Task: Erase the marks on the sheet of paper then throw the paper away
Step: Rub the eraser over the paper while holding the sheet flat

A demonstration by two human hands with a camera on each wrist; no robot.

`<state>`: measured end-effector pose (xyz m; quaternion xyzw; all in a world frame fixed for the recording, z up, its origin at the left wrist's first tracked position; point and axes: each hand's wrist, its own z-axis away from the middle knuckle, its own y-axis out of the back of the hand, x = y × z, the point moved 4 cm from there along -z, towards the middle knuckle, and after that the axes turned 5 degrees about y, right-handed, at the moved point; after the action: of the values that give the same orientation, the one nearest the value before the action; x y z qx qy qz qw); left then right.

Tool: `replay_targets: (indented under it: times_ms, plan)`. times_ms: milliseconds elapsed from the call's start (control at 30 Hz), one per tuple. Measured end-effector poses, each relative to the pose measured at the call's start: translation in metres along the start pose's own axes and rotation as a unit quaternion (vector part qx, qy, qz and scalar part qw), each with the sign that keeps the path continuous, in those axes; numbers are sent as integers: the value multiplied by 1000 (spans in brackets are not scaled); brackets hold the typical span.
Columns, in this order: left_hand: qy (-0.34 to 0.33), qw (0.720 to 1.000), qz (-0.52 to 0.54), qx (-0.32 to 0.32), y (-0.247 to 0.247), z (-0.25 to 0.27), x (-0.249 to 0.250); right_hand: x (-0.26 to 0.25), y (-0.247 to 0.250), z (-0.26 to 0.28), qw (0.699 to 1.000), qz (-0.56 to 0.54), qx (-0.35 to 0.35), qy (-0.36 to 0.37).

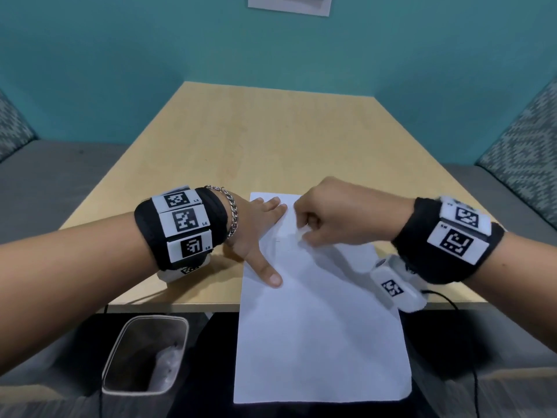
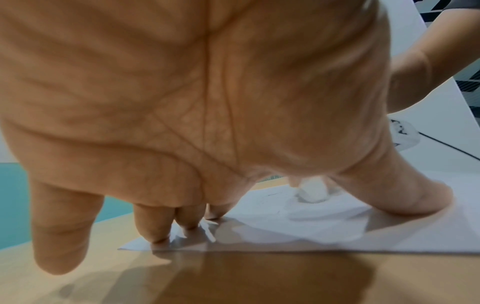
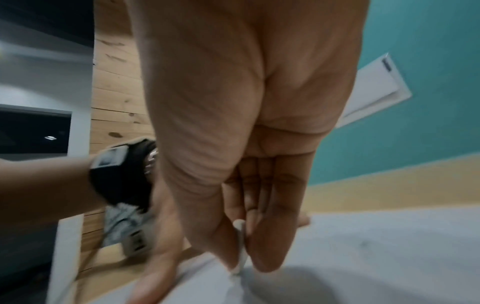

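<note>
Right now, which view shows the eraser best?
Left wrist: the white eraser stands clear on the sheet of paper. From the head view it is mostly hidden inside the right hand; the right wrist view shows only a blurred sliver.

you can read small codes "l3", "l4" and "l5" beside the square markers on your left wristband (image 1: pixel 180 226); nothing else is legible.

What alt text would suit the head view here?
The right hand pinches a white eraser against a sheet of paper while the left hand presses flat on the paper's left side. The paper overhangs the near edge of a wooden table; a bin stands below on the left.
</note>
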<state>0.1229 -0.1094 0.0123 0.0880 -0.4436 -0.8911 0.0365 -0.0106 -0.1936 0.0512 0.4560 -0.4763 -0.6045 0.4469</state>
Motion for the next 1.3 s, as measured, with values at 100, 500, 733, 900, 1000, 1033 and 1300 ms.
replay_targets:
  times_ms: [100, 500, 733, 900, 1000, 1033, 1300]
  plan:
    - [0, 1000, -2, -4, 1, 2, -3, 37, 18, 19, 998, -13, 23, -62]
    - [-58, 998, -3, 1, 13, -6, -10, 39, -22, 67, 995, -49, 8, -82]
    - [-37, 999, 9, 13, 3, -15, 6, 26, -14, 37, 998, -52, 18, -20]
    - [-37, 999, -2, 15, 5, -14, 7, 19, -17, 9, 998, -37, 48, -4]
    - [-31, 999, -2, 10, 6, -14, 8, 15, -17, 8, 999, -40, 16, 8]
    - [-28, 1000, 0, 8, 5, -14, 8, 14, -17, 10, 998, -54, -9, 18]
    - [-19, 1000, -2, 0, 4, -13, 7, 22, -16, 2, 999, -34, 31, 13]
